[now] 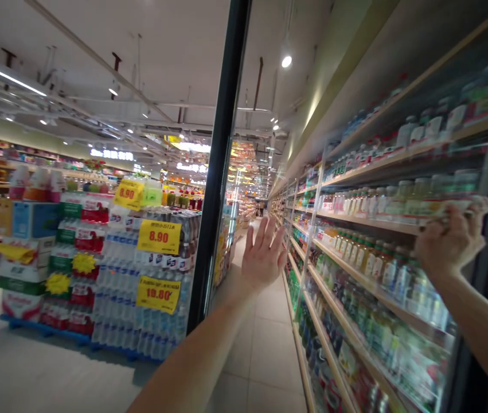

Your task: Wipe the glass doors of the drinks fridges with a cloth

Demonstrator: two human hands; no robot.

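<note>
My left hand (263, 252) is raised with its fingers spread, and its palm faces a glass door (254, 321). Whether the palm touches the glass, I cannot tell. Higher on the right, my right hand (448, 241) is closed around a crumpled whitish cloth (480, 207), against or very near the glass pane. Motion blurs the cloth, and its far side is hidden by the fingers. A dark door frame (220, 143) stands tilted to the left of my left hand.
Shelves of bottled drinks (368, 255) run along the right side. On the left, stacked water bottles (118, 298) and cartons (28, 269) rest on a blue pallet (46, 331), with yellow price signs (159, 236). People (261, 207) appear far down the aisle.
</note>
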